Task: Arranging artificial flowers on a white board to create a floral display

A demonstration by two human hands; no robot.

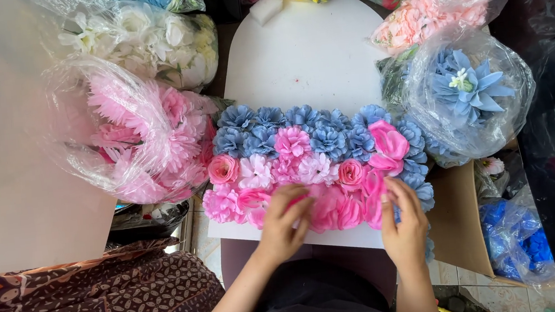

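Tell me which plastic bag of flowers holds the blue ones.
The clear bag at the right, beside the board: one big blue bloom shows inside. The other bags hold pink or white flowers.

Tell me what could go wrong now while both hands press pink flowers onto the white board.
1. The left hand and right hand work at the near edge of the white board, so a push may loosen the pink flowers there.
2. The board seems to rest on the lap; it could tip.
3. The bag of blue flowers leans at the board's right side and may slide onto the flowers already placed.
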